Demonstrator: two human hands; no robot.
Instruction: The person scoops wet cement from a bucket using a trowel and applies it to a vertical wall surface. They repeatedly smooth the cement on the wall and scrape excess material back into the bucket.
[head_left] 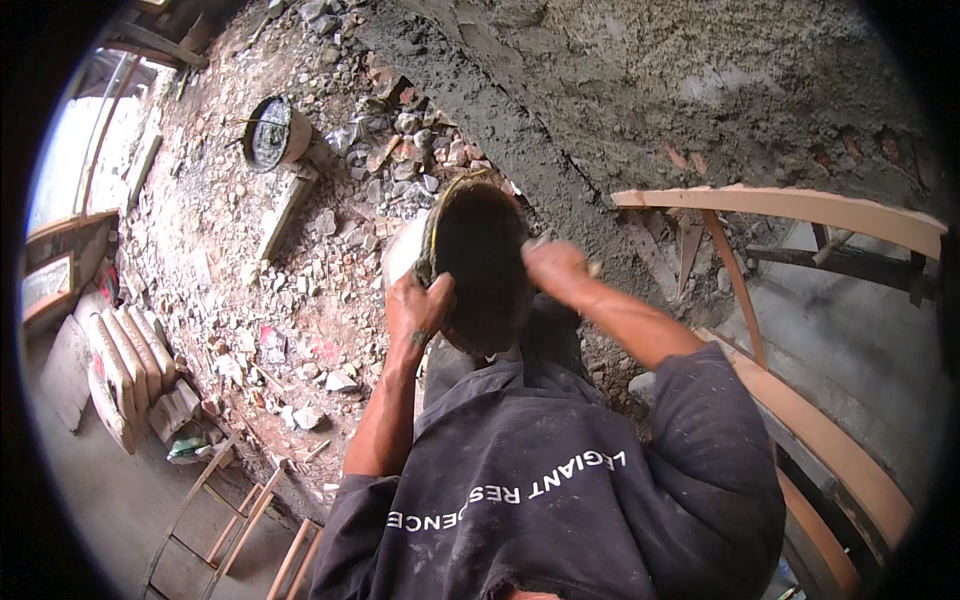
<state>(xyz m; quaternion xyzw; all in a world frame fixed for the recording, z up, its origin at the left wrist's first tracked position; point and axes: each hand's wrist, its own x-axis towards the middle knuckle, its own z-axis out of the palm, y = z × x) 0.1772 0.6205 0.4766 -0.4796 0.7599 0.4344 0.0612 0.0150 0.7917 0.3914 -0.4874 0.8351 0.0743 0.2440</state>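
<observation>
A bucket (399, 254), pale outside and dark with grime inside, is tipped in front of my body with its mouth toward me. A yellow strand runs along its rim. My left hand (418, 305) is closed on the bucket's near left rim, thumb over the edge. My right hand (556, 268) is a fist at the right side of the mouth. A short pale stub, like a handle end, pokes out of that fist; the rest of the tool is hidden. The bucket's inside is too dark to make out its contents.
A second bucket (283, 135) with grey wet mix stands on the rubble, beside a wood offcut (286, 218). Rough mortar covers the wall (640, 90). Wooden boards (790, 204) stand at right. Stacked sacks or blocks (135, 360) and a ladder-like frame (235, 515) lie left.
</observation>
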